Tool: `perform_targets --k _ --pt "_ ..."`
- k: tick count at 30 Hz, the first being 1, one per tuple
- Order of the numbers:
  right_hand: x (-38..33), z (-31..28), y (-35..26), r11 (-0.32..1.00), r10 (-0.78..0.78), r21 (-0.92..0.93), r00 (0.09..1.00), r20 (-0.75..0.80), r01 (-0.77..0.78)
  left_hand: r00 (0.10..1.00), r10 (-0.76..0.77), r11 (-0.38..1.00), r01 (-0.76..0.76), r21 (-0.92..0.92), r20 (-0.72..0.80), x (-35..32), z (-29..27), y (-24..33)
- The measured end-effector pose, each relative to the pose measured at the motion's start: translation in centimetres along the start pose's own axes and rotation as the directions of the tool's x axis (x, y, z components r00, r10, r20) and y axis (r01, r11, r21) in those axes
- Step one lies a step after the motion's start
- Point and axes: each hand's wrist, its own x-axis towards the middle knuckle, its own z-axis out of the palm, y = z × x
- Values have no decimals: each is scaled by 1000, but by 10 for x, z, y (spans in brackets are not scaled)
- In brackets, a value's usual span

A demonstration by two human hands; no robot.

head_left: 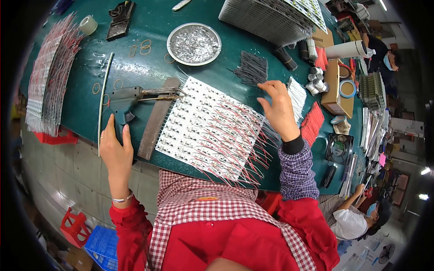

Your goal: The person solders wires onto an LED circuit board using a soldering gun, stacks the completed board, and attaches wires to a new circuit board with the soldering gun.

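A white circuit board panel lies on the green table before me, with red and black wires fanning out from its right part. Its left edge is next to a flat brown bar. Across the bar's upper end rests a soldering gun, its tip over the panel's corner. My left hand is open just below the gun's grip, fingers spread and holding nothing visible. Over the panel's right side, my right hand is open, thumb and forefinger apart, near a pile of cut black wires.
White wires and red wires lie right of my right hand. Beyond the panel stands a metal bowl of silvery bits. Wired panels stand at far left, a tall panel stack at the back. Two people work at right.
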Motion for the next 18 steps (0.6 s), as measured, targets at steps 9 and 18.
perform_targets --k 9,18 --pt "-5 24 2 997 12 -73 997 73 -7 999 -26 998 23 51 44 7 3 2" --pt "36 21 40 898 -395 -187 917 60 399 996 -67 998 68 1 51 9 4 2"
